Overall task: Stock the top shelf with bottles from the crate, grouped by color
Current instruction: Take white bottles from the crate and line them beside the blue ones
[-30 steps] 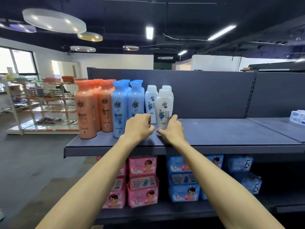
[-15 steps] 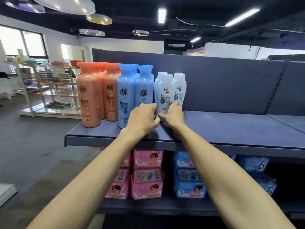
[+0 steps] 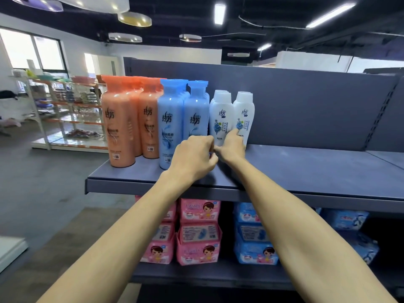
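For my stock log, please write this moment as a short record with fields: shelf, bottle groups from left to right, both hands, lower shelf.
shelf: grey top shelf, right part bare
left group: orange bottles
middle group: blue bottles
right group: white bottles, shorter than the others
left hand: fingers curled at the base of the front white bottle
right hand: fingertip on the right white bottle
lower shelf: pink packs left, blue packs right
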Tool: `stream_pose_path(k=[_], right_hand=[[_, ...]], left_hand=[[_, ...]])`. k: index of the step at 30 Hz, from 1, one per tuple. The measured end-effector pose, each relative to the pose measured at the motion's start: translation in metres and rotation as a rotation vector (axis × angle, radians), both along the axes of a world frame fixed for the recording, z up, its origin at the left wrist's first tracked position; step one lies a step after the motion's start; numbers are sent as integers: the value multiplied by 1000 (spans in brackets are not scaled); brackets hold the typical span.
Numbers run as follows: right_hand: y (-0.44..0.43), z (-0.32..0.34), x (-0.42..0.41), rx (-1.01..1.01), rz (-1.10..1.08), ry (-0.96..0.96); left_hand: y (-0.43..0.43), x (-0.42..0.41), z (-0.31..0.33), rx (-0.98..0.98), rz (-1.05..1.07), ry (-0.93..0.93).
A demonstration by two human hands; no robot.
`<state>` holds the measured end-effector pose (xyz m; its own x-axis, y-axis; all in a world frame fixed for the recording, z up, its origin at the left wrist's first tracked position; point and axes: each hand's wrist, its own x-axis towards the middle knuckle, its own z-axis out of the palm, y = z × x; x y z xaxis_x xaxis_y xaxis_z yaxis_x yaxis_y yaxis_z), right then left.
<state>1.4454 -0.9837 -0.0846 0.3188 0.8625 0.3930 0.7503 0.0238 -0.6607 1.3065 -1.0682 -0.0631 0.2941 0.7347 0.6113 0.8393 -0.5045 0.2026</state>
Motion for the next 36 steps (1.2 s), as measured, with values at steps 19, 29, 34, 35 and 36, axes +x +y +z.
stream_pose_path(k=[19,29,34,35,36], right_hand=[[-54,26,30,-102,23,-183],[-106,33,74,-87,39,-254],[-137,28,103,-48,12,-322],[-144,26,110,-35,6,-321],[-152,24,118,-23,-1,-316]], left_hand=[[-10,2,-1,-123,-1,51],[-37,33,2,-126,-19,110],[-55,67,-2,-114,-72,97],[-60,76,-4,-110,-92,91],[-65,85,-7,-105,-110,82]])
